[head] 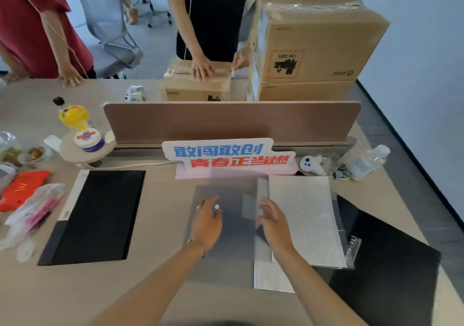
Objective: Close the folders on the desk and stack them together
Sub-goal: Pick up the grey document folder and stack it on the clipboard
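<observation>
— How many folders are counted on the desk [155,288]?

— Three are seen. One black folder [98,215], flat, matte and rectangular with a pale spine strip, is laid closed at the left. One translucent grey folder [236,250], thin smooth plastic, is spread open in the near middle, and a sheaf of white paper [306,215] is carried on its right leaf. One second black folder [391,263] is lying open at the near right, partly covered by the grey one, with a metal ring clip [354,245] exposed.

— And the hands?

— Two are shown. The left hand [207,221] is laid flat on the grey folder's left leaf, fingers loosely spread, nothing pinched; a ring and a thin bracelet are worn. The right hand [275,222] is held open over the spine fold, fingers extended; contact cannot be told.

— Anything beyond?

— One brown felt divider [231,122] is stood far across the desk, and three cardboard boxes are stacked behind it.
</observation>
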`<state>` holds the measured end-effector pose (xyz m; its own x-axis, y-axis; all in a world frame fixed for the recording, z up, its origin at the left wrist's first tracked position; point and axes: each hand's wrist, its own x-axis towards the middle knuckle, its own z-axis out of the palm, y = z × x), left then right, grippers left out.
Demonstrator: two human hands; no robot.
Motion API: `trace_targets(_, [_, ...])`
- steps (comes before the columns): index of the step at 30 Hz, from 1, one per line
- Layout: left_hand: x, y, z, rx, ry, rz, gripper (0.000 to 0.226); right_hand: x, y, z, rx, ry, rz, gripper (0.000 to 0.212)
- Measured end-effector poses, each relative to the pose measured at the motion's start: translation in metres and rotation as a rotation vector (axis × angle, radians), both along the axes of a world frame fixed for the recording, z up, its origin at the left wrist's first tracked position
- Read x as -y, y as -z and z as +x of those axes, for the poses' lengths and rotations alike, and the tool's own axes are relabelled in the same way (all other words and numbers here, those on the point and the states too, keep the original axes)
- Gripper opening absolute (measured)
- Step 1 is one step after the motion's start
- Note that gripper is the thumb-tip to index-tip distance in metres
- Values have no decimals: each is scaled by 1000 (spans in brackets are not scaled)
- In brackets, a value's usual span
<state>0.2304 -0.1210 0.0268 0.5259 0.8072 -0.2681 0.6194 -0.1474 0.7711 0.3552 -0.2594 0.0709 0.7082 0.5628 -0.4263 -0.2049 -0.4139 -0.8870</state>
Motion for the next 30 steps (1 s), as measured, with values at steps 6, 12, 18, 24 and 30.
trace_targets(6, [26,23,16,-127,-30,-22,51,52,28,42,-61,23,-67,51])
trace_targets(12, [23,43,3,-380,-92,61,55,54,53,52,-180,-22,-92,55])
trace_targets(18, [12,57,1,-275,-201,-166,55,44,72,49,-301,-118,-99,62])
trace_targets(24, [-20,87,-8,-85,-382,-250,21,43,78,46,-349,-152,-157,63])
trace_targets(30, [-15,14,0,57,-234,-230,28,29,71,43,-314,-163,-143,57])
